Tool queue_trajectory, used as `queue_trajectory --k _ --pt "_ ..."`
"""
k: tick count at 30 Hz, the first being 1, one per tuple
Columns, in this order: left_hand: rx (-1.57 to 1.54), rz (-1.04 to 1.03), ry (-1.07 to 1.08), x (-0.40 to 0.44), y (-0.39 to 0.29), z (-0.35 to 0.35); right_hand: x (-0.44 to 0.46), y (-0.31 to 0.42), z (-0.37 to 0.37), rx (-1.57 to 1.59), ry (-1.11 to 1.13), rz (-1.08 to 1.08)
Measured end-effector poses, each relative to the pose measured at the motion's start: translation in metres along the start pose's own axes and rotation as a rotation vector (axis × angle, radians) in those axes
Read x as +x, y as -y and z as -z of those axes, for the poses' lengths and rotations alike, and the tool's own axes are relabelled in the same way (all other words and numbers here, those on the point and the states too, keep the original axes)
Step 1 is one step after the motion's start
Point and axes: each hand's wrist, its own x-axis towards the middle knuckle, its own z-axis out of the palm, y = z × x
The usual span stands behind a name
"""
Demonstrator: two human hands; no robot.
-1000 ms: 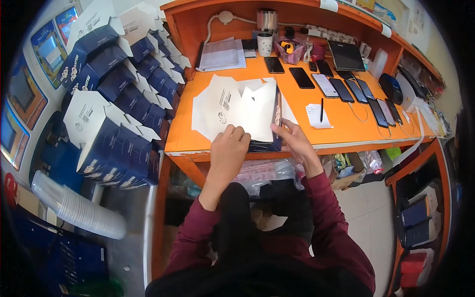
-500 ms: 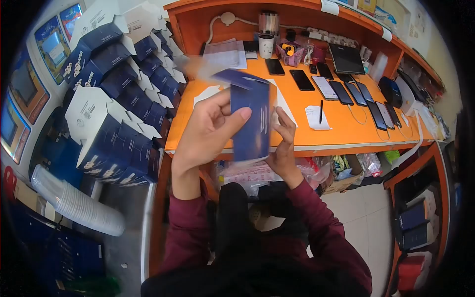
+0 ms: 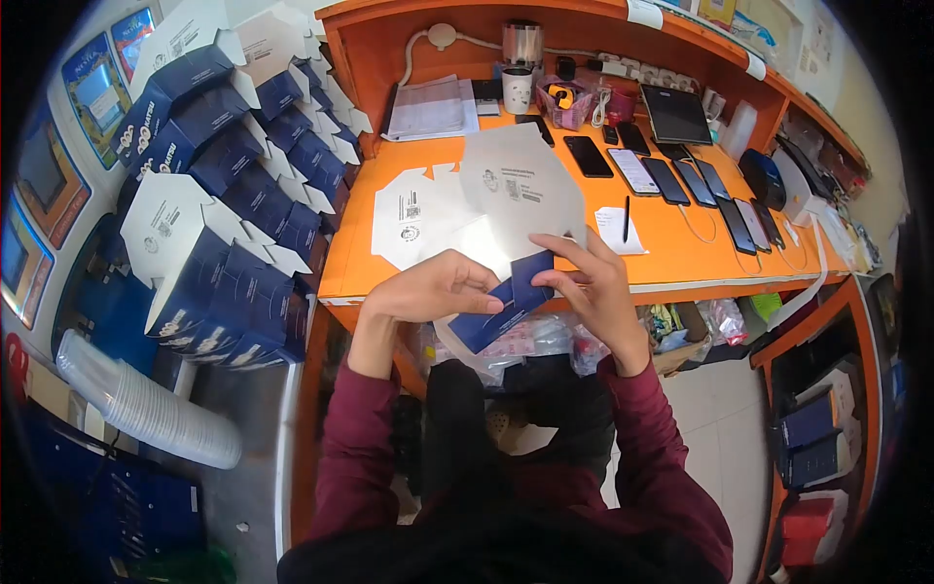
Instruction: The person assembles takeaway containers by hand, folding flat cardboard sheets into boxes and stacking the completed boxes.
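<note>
The box (image 3: 501, 310) is held in both hands above the front edge of the counter (image 3: 671, 259). Its blue side faces the wearer at the bottom; its pale, printed panel extends away over the counter.

Grip, left hand (image 3: 428, 290): closed on the blue part, thumb on the outer face, fingers bent at the upper edge. Grip, right hand (image 3: 601, 297): closed on the right corner, thumb on the blue face, fingers over the pale panel.

Surroundings:
- Directly behind the box, a flat cardboard sheet (image 3: 404, 222) lies on the counter. The panel overlaps its right part.
- At the far edge of the panel, a black phone (image 3: 535, 124) is partly covered from view.
- To the right of the panel, a paper note (image 3: 613, 237) lies with a pen (image 3: 627, 220) across it. Beyond the note, several more phones lie side by side, some with cables attached.
- At the rear of the counter, from left to right: a pile of papers (image 3: 426, 109), a white cup (image 3: 517, 91), a pink basket (image 3: 567, 109) and a black laptop (image 3: 675, 115).
- To the left, well apart from the hands, blue boxes (image 3: 233, 302) stand in nested rows. Nearer the wearer, a stack of clear plastic cups (image 3: 151, 401) lies on its side.
</note>
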Motion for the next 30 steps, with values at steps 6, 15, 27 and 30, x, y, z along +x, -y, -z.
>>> queue_trajectory --k 6,15,27,30 --pt "0.425 0.044 -0.151 -0.006 0.0 -0.006 -0.007 -0.006 -0.015 -0.048 -0.351 -0.031" --pt "0.871 -0.268 -0.333 -0.01 0.0 -0.009 -0.016 0.005 -0.021 -0.395 -0.253 0.306" --pt "0.806 -0.294 -0.117 -0.003 -0.002 -0.007 -0.017 -0.008 -0.012 -0.244 -0.09 0.268" --pt "0.715 -0.24 -0.118 -0.006 -0.007 -0.011 -0.008 0.002 -0.006 -0.342 -0.05 0.225"
